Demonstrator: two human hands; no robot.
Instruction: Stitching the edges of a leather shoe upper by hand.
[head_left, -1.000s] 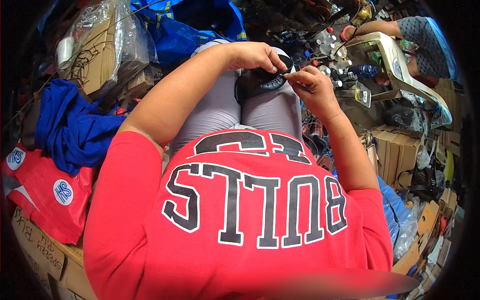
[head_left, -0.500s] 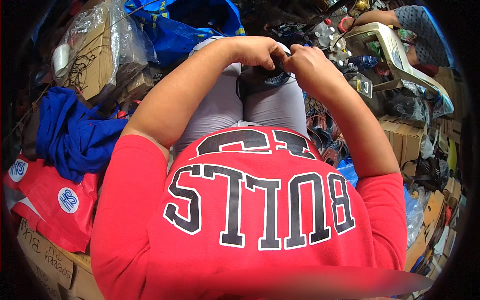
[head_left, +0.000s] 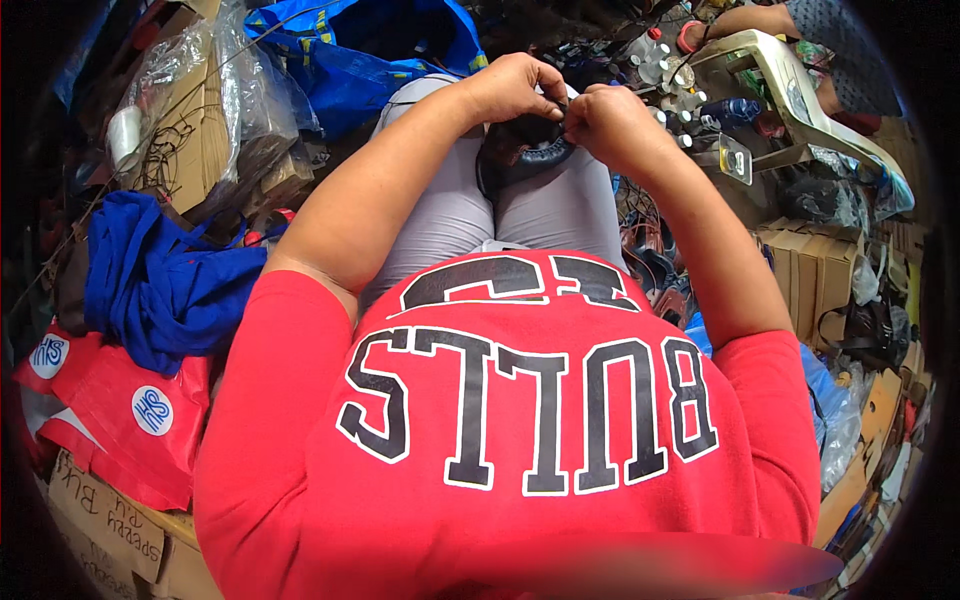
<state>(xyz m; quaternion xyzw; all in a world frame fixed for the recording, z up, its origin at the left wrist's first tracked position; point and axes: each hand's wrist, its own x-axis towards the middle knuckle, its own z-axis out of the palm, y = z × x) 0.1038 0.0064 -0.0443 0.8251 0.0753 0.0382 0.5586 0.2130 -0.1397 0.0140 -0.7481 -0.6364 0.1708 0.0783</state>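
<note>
A black shoe [head_left: 532, 160] with a row of stitches along its edge rests on my lap, between my grey-trousered thighs [head_left: 450, 200]. My left hand [head_left: 515, 88] is at the shoe's far end, thumb and fingers pinched together. Close beside it, my right hand [head_left: 612, 122] is closed, its fingertips at the shoe's upper right edge. What lies between the fingertips of either hand is too small and dark to make out. The hands cover part of the shoe.
A blue bag [head_left: 365, 70] stands open beyond my knees. On the left lie blue cloth [head_left: 160, 280], a red bag [head_left: 120, 420] and cardboard [head_left: 195, 130]. To the right are small bottles [head_left: 650, 65], a pale plastic chair [head_left: 800, 110], another person's leg [head_left: 750, 20] and cardboard boxes [head_left: 810, 265].
My left hand has lifted slightly away from the shoe, and more of the stitched edge shows. My right hand has turned and moved a little down and right. The whole view has shifted slightly.
</note>
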